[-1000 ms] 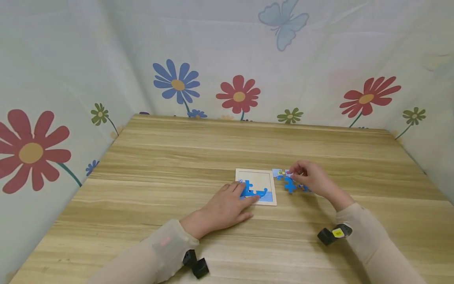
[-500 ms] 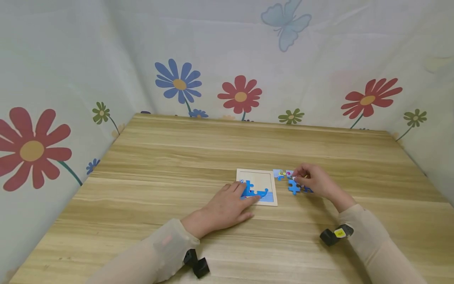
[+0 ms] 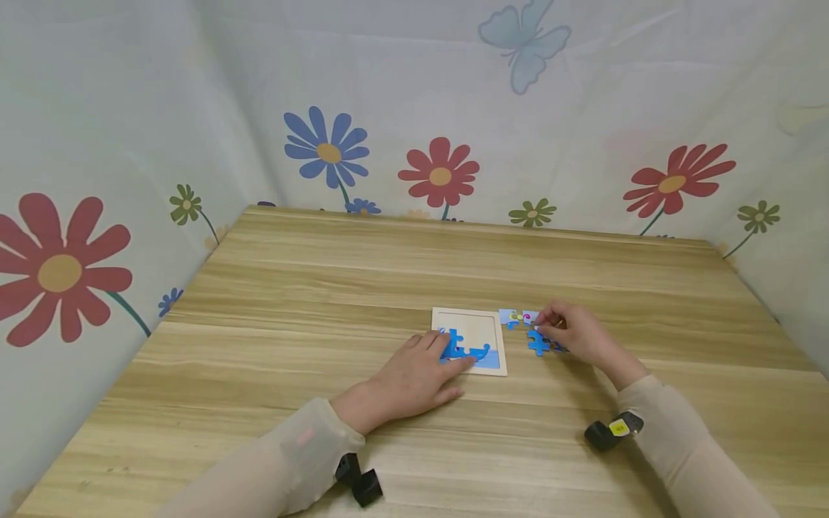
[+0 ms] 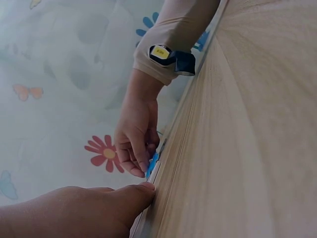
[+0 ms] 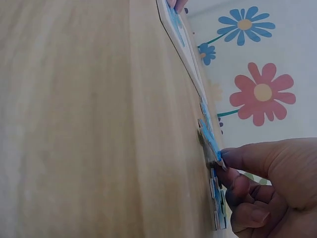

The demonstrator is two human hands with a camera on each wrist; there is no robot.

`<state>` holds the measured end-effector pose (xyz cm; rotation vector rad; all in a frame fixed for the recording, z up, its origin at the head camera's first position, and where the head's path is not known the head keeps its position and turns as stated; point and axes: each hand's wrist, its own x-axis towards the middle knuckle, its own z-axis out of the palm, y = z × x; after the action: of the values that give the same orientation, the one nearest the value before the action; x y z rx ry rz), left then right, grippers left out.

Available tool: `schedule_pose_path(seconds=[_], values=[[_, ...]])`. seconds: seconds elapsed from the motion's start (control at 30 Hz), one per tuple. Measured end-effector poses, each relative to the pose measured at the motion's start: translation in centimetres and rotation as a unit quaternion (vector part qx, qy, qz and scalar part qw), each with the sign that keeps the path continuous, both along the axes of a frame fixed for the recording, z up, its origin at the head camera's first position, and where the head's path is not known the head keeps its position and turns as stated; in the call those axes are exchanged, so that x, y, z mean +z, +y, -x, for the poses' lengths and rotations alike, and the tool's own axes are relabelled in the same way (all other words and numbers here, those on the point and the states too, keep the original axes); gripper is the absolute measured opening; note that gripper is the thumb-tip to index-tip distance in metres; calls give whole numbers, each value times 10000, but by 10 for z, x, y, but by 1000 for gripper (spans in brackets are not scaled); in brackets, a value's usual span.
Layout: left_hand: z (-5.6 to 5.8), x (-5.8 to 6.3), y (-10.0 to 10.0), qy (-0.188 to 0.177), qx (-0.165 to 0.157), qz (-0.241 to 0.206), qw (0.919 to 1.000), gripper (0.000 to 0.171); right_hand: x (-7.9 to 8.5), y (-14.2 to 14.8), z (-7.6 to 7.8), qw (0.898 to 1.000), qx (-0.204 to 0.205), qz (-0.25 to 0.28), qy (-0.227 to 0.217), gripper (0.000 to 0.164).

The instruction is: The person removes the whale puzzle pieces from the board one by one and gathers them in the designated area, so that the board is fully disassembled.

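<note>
"What's the setting?"
"A wood-grain table [image 3: 324, 280], with a white flower-printed curtain [image 3: 401, 72] behind."
"And the knobbed blue jigsaw piece [image 3: 538, 344]?"
"Pinched in the right hand [image 3: 575, 333], right of the square pale-wood puzzle frame [image 3: 466, 311]. It slants toward the table's near side; its long axis I can't tell. The left hand [image 3: 414, 370] rests on the frame, fingers extended."

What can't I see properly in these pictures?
Head view: the puzzle tray's near left corner, hidden under the left hand.
Head view: parts of the loose puzzle pieces, behind the right hand and its blue piece.
Left wrist view: the tray's picture, seen too edge-on.
Left wrist view: writing on the yellow label, too small and blurry.
Right wrist view: most of the left hand, cut off by the top edge.
</note>
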<state>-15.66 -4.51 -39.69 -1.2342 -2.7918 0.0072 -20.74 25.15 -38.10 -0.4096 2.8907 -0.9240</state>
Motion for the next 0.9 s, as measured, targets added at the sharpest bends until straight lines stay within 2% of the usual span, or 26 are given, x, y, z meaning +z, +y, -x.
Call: schedule_pose_path(seconds=[0.37,0.7,0.9], values=[[0,0,0,75,-37,14,10000,49,1,-1,-1,10000,-20,-47,24,11],[-1,3,0,-193,50,81,9998,49,2,-2,-2,10000,-55,34,-49,12],[-1,3,0,-136,21,49,9999,49,5,-7,-1,9999,-109,73,34,16]])
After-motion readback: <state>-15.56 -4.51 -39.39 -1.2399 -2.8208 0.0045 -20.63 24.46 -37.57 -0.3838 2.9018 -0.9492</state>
